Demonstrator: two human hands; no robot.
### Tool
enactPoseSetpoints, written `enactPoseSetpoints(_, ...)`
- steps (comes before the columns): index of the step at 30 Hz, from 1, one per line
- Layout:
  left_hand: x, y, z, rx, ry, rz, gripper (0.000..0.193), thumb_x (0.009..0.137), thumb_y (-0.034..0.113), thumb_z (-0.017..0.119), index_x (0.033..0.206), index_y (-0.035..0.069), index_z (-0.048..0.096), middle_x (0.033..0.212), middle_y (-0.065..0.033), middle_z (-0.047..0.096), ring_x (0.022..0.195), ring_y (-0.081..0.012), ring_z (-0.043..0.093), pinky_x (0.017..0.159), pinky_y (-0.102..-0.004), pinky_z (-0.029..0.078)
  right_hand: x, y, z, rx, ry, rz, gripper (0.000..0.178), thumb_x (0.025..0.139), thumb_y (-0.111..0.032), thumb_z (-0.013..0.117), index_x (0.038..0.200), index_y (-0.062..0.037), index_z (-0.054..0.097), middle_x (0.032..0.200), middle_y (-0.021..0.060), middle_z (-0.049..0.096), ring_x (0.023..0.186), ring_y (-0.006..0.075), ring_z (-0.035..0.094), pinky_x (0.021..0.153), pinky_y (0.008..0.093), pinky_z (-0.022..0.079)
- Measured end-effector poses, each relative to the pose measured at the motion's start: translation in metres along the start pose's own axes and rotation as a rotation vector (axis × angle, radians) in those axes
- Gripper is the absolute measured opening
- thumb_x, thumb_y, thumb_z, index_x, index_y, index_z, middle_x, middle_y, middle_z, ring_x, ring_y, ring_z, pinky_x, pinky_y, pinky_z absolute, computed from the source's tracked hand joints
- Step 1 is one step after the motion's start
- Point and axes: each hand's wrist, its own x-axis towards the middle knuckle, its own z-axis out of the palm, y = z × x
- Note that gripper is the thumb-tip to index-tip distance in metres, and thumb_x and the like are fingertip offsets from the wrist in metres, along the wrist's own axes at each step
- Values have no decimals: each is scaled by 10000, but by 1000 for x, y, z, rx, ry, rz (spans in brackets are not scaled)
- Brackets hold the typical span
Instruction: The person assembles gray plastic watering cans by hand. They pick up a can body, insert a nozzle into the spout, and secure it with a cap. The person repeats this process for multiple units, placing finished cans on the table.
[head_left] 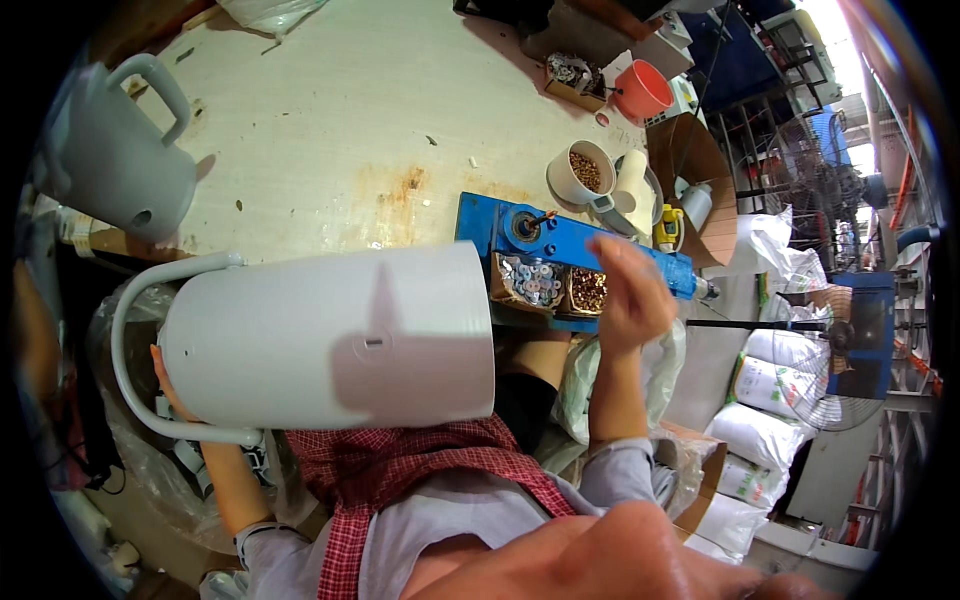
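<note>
A large light-grey plastic container [290, 335] lies on its side across my lap, its looped tube handle [122, 345] toward the left. My left hand [167, 380] holds its left end from underneath, most of the fingers hidden behind it. A small slot shows in its side wall. To the right, my right hand [638, 295] is raised over a blue metal fixture [600, 240], fingers curled together in a pinch; what they hold, if anything, is too small to tell. Below the fixture's upright pin [533, 222] are a box of washers [530, 281] and a box of brass-coloured small parts [587, 292].
Another grey container [125, 160] with a handle stands at the far left of the pale table [330, 110]. Beyond the fixture are a white cup of brass parts [578, 175], a red cup [643, 90] and a cardboard box [705, 180]. A fan [840, 330] and stacked white sacks [765, 400] stand right.
</note>
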Motion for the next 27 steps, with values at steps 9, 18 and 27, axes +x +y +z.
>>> enactPoseSetpoints(9, -6, 3, 9, -36, -73, 14, 510, 1009, 464, 376, 1221, 55, 594, 1168, -93, 625, 1052, -211, 605, 911, -344, 497, 23, 20, 31, -124, -113, -208, 263, 745, 84, 728, 992, -6, 715, 950, 134, 708, 791, 208, 698, 655, 274, 561)
enactPoseSetpoints(18, -7, 5, 28, 76, -2, 158, 498, 1014, 446, 399, 1129, 19, 627, 1052, -106, 666, 937, -180, 649, 803, -309, 542, 14, 17, 25, -58, -198, -67, 337, 732, -2, 773, 1061, 3, 704, 1049, 150, 703, 877, 243, 699, 741, 297, 557)
enactPoseSetpoints(27, 24, -7, 108, 375, -16, 304, 465, 1018, 419, 427, 1162, 16, 609, 1046, -115, 672, 887, -176, 673, 728, -300, 571, -21, -14, -1, 256, -201, 255, 417, 859, -156, 695, 1202, 60, 597, 1065, 173, 674, 940, 255, 657, 848, 317, 498)
